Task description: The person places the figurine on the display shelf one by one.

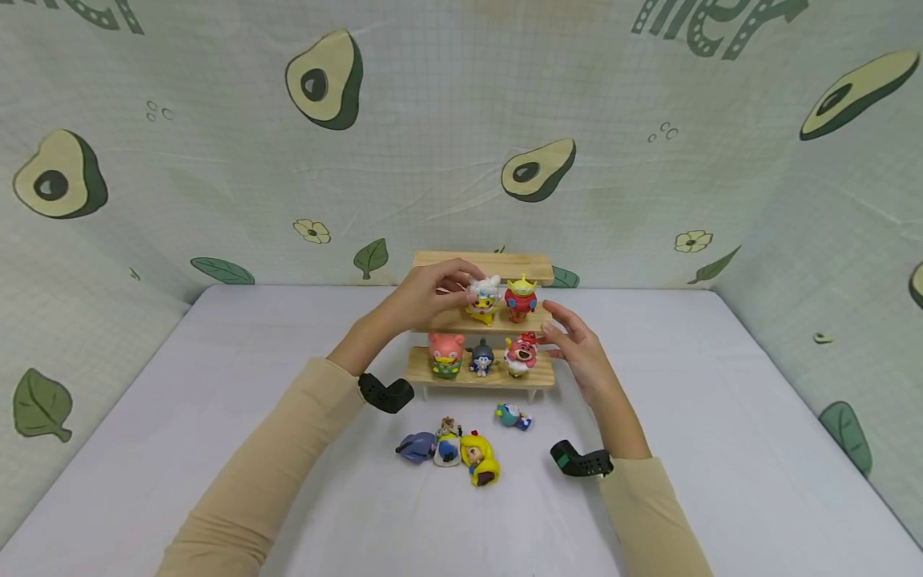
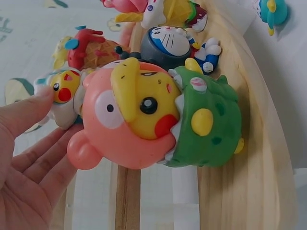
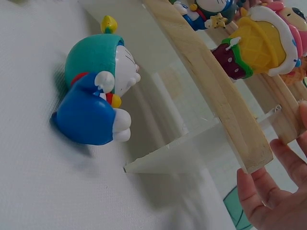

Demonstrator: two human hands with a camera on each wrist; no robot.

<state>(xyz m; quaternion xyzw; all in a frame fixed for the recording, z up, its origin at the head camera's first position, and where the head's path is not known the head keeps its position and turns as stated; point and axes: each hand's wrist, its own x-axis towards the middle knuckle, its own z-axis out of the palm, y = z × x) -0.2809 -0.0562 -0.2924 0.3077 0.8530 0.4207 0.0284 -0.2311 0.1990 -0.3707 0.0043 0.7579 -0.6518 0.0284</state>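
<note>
My left hand [image 1: 431, 293] pinches a yellow figurine in a white hood [image 1: 483, 300] at the middle step of a wooden display stand [image 1: 481, 264]. In the left wrist view, the thumb lies on the hooded figurine [image 2: 64, 88], partly hidden by a pink-headed figurine in green [image 2: 206, 115]. At the stand's right side, my right hand [image 1: 582, 353] has its fingers spread; the right wrist view shows fingertips [image 3: 247, 184] at the end of the lower board [image 3: 244, 139]. Beside the hooded figurine stands a green three-eyed alien figurine in red [image 1: 521, 300].
The lowest step holds the pink-headed figurine [image 1: 446, 355], a small dark one [image 1: 481, 358] and a pink one with a red top [image 1: 521, 355]. On the white table lie a blue figurine [image 1: 513, 416], a grey-blue one [image 1: 416, 447], a crowned one [image 1: 448, 445] and a yellow-haired one [image 1: 479, 459].
</note>
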